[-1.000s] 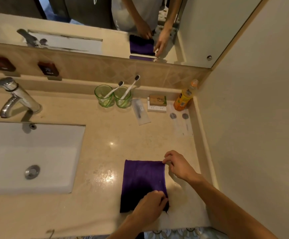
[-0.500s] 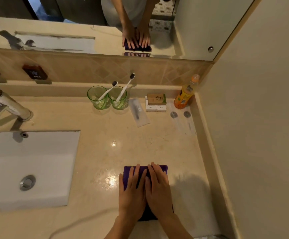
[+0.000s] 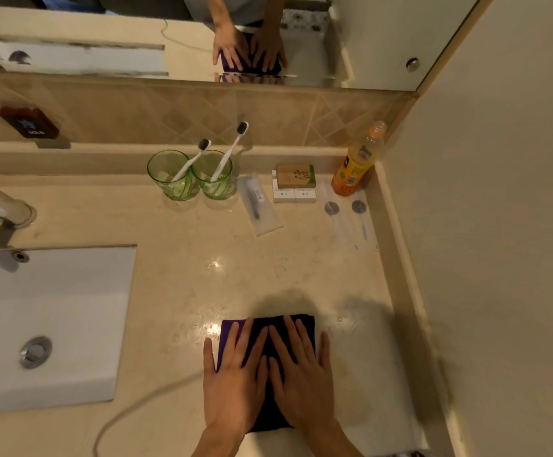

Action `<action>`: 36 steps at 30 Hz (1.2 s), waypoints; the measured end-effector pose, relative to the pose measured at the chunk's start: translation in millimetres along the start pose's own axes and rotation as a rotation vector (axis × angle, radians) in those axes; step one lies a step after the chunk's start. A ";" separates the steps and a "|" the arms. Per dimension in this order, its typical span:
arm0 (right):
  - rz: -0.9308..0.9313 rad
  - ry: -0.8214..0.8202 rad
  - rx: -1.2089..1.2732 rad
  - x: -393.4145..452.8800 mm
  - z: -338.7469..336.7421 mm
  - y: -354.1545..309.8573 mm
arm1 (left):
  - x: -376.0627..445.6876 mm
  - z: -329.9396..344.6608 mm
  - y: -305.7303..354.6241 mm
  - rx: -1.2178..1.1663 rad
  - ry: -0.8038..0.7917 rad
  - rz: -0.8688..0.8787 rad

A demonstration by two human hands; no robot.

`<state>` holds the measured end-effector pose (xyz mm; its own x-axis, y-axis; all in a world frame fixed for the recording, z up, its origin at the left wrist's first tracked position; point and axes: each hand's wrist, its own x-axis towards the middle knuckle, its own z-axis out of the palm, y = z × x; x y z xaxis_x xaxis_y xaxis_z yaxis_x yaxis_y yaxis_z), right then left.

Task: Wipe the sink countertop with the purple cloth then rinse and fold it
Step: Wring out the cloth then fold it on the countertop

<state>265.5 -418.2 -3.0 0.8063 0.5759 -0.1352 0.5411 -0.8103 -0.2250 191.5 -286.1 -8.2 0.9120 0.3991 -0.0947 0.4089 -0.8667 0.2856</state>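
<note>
At the near edge of the glossy beige stone table [image 3: 182,291], the folded purple cloth [image 3: 262,324] lies as a dark, soft rectangle. The left hand [image 3: 232,387] and right hand [image 3: 305,387] press flat on it side by side, fingers [image 3: 288,341] extended and slightly spread, gripping nothing. Compared with half a second ago, the hands have fanned a little wider. To the left sits the white rectangular sink [image 3: 54,324]. Farther back stand two ribbed green glass cups [image 3: 191,179] holding toothbrushes, and an orange bottle [image 3: 356,166].
</note>
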 end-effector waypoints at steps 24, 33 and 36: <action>-0.040 0.017 0.000 -4.5 2.7 -14.7 | -11.2 -11.5 -4.6 -0.111 -0.031 -0.011; -0.130 -0.020 -0.014 25.0 16.8 -89.1 | -5.9 -28.8 -84.4 -0.002 -0.102 -0.130; -0.159 -0.016 -0.016 41.8 22.2 -119.3 | 0.7 -39.3 -116.1 0.023 -0.087 -0.139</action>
<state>229.4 -295.1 -3.3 0.7061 0.6988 -0.1148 0.6655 -0.7101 -0.2298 143.4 -173.4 -4.0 0.8457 0.4889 -0.2138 0.5308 -0.8121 0.2425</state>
